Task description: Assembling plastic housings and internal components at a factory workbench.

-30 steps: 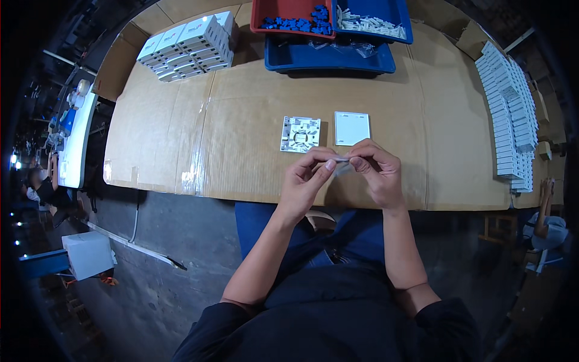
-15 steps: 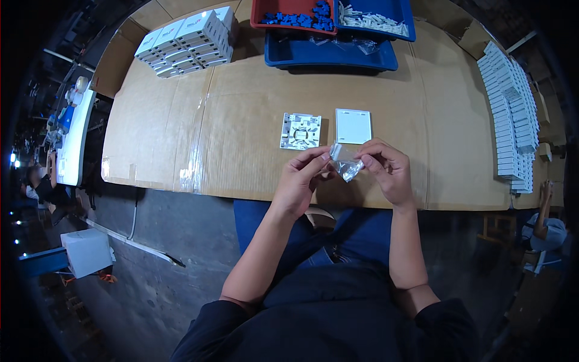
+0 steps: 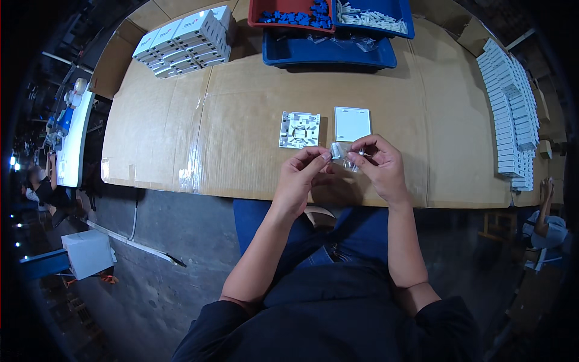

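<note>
Both hands hover over the table edge, left hand (image 3: 300, 176) and right hand (image 3: 380, 166) fingers pinching a small clear bag (image 3: 341, 153).

Small clear plastic bag (image 3: 342, 155) — crumpled, held above the table's near edge.

White boxes (image 3: 187, 42) stacked far left; white packs (image 3: 509, 114) stacked right.
</note>
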`<state>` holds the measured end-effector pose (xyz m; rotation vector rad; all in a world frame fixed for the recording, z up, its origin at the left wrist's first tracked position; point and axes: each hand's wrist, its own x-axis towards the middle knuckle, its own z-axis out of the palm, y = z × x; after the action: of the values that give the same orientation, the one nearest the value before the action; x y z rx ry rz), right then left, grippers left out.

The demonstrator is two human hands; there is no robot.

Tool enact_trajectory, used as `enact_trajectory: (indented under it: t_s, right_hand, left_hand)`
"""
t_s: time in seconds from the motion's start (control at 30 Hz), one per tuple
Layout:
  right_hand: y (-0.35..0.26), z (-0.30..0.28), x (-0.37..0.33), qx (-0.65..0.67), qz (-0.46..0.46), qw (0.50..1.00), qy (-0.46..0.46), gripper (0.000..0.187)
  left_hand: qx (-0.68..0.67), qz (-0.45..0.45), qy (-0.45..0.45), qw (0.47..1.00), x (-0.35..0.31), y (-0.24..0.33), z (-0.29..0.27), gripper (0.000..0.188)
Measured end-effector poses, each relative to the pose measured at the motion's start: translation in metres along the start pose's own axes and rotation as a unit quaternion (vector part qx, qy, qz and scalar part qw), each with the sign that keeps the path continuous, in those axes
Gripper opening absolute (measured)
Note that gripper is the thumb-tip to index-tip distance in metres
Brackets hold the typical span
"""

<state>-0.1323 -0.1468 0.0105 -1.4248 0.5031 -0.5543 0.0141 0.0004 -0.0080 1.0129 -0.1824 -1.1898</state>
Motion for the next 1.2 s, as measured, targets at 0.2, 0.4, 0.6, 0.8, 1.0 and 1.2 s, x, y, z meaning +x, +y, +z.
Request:
enact_trajectory:
  t_s: [0.2,0.4,0.6,0.8,1.0,1.2]
  right_hand:
    - [-0.004,0.003,0.000,0.032,0.026,0.999,-0.028,0.018]
    - [0.000,0.007,0.000,0.035,0.056,0.997,-0.047,0.025]
    - [0.008,0.008,0.002,0.061,0.012,0.996,-0.069,0.030]
    - [-0.004,0.012,0.000,0.092,0.068,0.991,-0.071,0.032]
    - [-0.004,0.010,0.006,0.066,0.102,0.992,-0.026,0.030]
    - [0.006,0.006,0.005,0.063,0.080,0.993,-0.055,0.024]
  left_hand:
    - [0.030,0.004,0.020,0.999,-0.002,0.001,0.003,0.012]
    - [0.071,0.060,0.010,0.996,-0.001,-0.004,0.005,0.018]
    - [0.095,0.094,-0.015,0.991,-0.003,0.002,0.010,0.026]
    - [0.212,0.147,-0.004,0.966,-0.005,0.003,0.014,0.025]
    - [0.234,0.161,0.035,0.958,0.000,0.004,0.001,0.020]
    - [0.349,0.155,-0.038,0.923,-0.004,0.024,-0.008,0.028]
